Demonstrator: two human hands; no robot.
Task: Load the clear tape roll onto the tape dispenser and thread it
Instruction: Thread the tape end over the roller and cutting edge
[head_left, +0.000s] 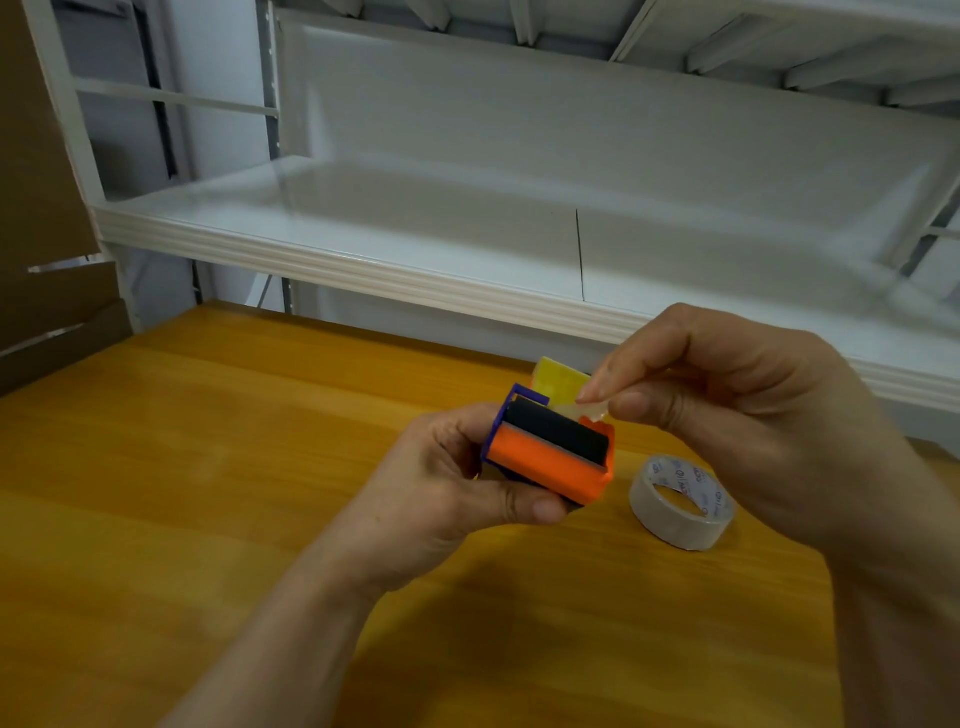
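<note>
The left hand (452, 483) grips the dispenser (550, 452); the right hand (727, 415) pinches what may be tape (592, 413), roll (680, 501) lying nearby

Left hand (457, 483): bare, short trimmed thumbnail, creased knuckles
Right hand (737, 415): bare, short nails, skin folds at the finger joints
Left forearm (291, 639): bare down to the lower edge of view
Right forearm (904, 623): bare, in shadow
</note>
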